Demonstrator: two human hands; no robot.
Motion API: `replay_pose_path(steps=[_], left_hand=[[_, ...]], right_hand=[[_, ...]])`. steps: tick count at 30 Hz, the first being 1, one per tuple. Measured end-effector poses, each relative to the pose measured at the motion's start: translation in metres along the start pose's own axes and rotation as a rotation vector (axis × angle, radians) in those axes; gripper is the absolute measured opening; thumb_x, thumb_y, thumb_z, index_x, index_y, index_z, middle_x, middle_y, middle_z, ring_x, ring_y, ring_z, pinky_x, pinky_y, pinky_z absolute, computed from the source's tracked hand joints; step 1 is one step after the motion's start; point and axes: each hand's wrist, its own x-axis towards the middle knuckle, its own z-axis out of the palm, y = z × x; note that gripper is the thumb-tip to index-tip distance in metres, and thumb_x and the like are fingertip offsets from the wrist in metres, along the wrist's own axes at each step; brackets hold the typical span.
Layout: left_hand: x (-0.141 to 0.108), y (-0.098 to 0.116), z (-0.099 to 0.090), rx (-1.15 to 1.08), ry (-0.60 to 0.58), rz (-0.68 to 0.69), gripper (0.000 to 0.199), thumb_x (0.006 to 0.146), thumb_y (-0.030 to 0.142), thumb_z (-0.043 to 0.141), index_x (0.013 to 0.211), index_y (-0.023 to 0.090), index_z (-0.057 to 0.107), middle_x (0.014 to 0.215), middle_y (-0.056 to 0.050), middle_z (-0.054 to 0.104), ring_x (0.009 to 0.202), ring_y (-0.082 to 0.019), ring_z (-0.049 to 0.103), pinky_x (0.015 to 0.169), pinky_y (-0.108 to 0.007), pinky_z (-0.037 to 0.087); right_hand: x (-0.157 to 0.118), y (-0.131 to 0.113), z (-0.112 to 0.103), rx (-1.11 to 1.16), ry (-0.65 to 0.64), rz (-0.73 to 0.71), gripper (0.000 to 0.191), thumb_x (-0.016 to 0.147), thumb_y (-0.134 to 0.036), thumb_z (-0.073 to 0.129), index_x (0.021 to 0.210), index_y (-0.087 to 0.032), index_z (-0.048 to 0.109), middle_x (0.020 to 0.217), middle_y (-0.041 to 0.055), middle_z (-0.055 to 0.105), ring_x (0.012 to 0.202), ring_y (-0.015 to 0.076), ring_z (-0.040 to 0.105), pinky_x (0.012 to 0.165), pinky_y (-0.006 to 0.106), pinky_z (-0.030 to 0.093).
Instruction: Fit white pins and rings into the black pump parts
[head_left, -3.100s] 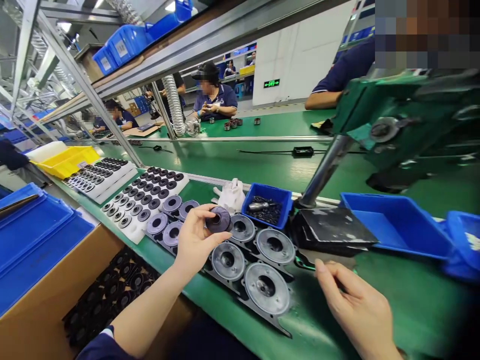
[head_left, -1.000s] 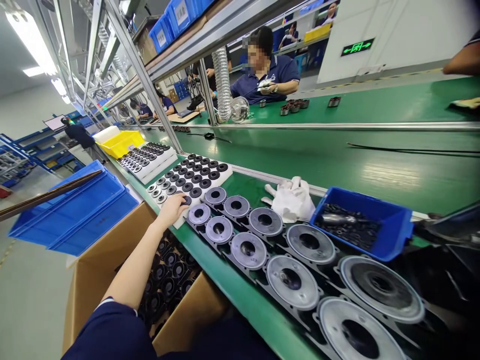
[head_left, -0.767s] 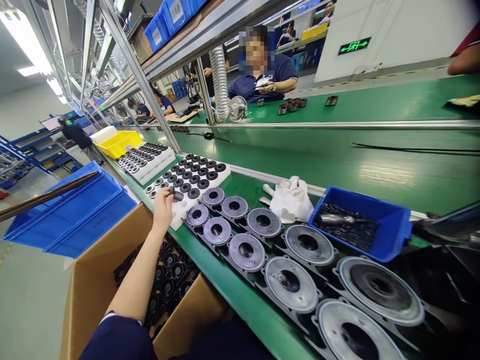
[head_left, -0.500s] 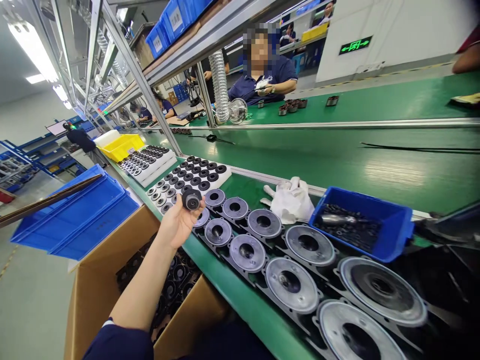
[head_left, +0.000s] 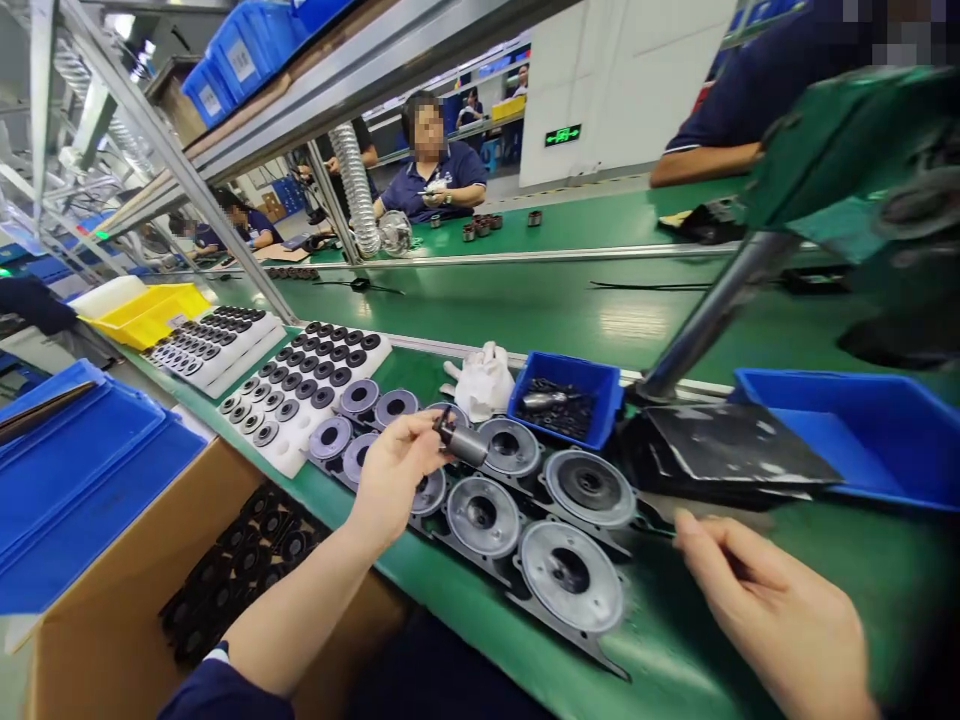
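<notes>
My left hand (head_left: pixel 397 470) pinches a dark cylindrical part (head_left: pixel 466 444), grey on its smooth side and black at the end by my fingers. It is tilted over two rows of black frames with round grey metal dishes (head_left: pixel 481 515), covering some of them. At the lower right is my right hand (head_left: pixel 772 600), its thumb and fingers drawn together beside the black corner of the nearest far-row frame (head_left: pixel 589 485). What those fingertips hold, if anything, is hidden. White foam trays (head_left: pixel 289 455) carry rows of dark, round, ring-like pieces left of the frames.
Behind the frames lie a white glove (head_left: pixel 484 380) and a blue bin (head_left: pixel 611 410) of small black parts. A metal post (head_left: pixel 705 320) rises by black sheets (head_left: pixel 742 445) and another blue bin (head_left: pixel 892 430). A cardboard box (head_left: pixel 97 560) stands below left. Co-workers sit across the bench.
The view has swung right. My left hand has brought the dark part from beside the foam tray to over the dishes, turning its side into view. My right hand has come into view.
</notes>
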Motion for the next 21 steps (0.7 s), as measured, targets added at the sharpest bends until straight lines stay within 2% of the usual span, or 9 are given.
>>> replay_pose_path(steps=[2,5,8,10,13,16,21], left_hand=[[-0.004,-0.009,0.009,0.205,-0.075,0.206,0.031,0.078,0.031,0.077,0.098,0.019,0.057,0.123,-0.01,0.061,0.115,-0.021,0.061,0.09,-0.032,0.056],[-0.009,-0.017,0.019,0.505,-0.253,0.513,0.05,0.074,0.022,0.081,0.113,0.026,0.049,0.128,-0.012,0.058,0.124,-0.024,0.056,0.097,-0.041,0.054],[-0.012,-0.02,0.028,0.698,-0.415,0.715,0.054,0.075,0.023,0.08,0.118,0.027,0.047,0.126,-0.013,0.061,0.124,-0.025,0.057,0.103,-0.046,0.049],[-0.015,-0.02,0.033,0.785,-0.489,0.717,0.047,0.076,0.027,0.079,0.114,0.024,0.051,0.124,-0.013,0.062,0.118,-0.024,0.06,0.1,-0.043,0.051],[-0.02,-0.023,0.039,0.849,-0.604,0.561,0.038,0.078,0.035,0.077,0.107,0.021,0.056,0.119,-0.013,0.064,0.111,-0.022,0.063,0.093,-0.035,0.055],[-0.023,-0.028,0.042,0.828,-0.706,0.438,0.037,0.08,0.038,0.074,0.109,0.021,0.057,0.12,-0.011,0.065,0.111,-0.021,0.063,0.092,-0.034,0.054],[-0.023,-0.039,0.047,0.754,-0.779,0.476,0.044,0.08,0.038,0.074,0.115,0.018,0.054,0.12,-0.013,0.065,0.116,-0.021,0.061,0.099,-0.035,0.051]], right_hand=[[0.001,-0.003,-0.002,-0.003,-0.005,0.005,0.048,0.096,-0.053,0.049,0.061,-0.022,0.054,0.051,-0.0012,0.052,0.04,0.0107,0.045,0.045,0.024,0.036],[0.0,-0.004,-0.003,0.041,-0.009,-0.002,0.046,0.097,-0.048,0.05,0.061,-0.021,0.055,0.051,-0.0017,0.051,0.042,0.0102,0.046,0.049,0.024,0.037],[-0.002,-0.003,-0.002,0.062,-0.012,0.02,0.042,0.098,-0.041,0.05,0.062,-0.02,0.053,0.053,-0.0026,0.049,0.045,0.0104,0.044,0.052,0.025,0.035],[-0.004,-0.003,-0.002,0.068,-0.017,0.025,0.04,0.098,-0.037,0.051,0.062,-0.019,0.053,0.053,-0.0032,0.048,0.047,0.0102,0.043,0.053,0.025,0.035],[-0.005,-0.004,-0.002,0.076,-0.017,0.024,0.039,0.097,-0.033,0.052,0.061,-0.019,0.051,0.053,-0.0038,0.045,0.047,0.0095,0.042,0.053,0.024,0.033],[-0.005,-0.004,-0.001,0.092,-0.023,0.04,0.039,0.097,-0.032,0.052,0.06,-0.018,0.05,0.053,-0.004,0.044,0.048,0.009,0.041,0.053,0.023,0.033],[-0.004,-0.003,-0.001,0.073,-0.042,0.064,0.043,0.098,-0.039,0.05,0.06,-0.019,0.051,0.052,-0.0035,0.045,0.047,0.0096,0.041,0.052,0.024,0.033]])
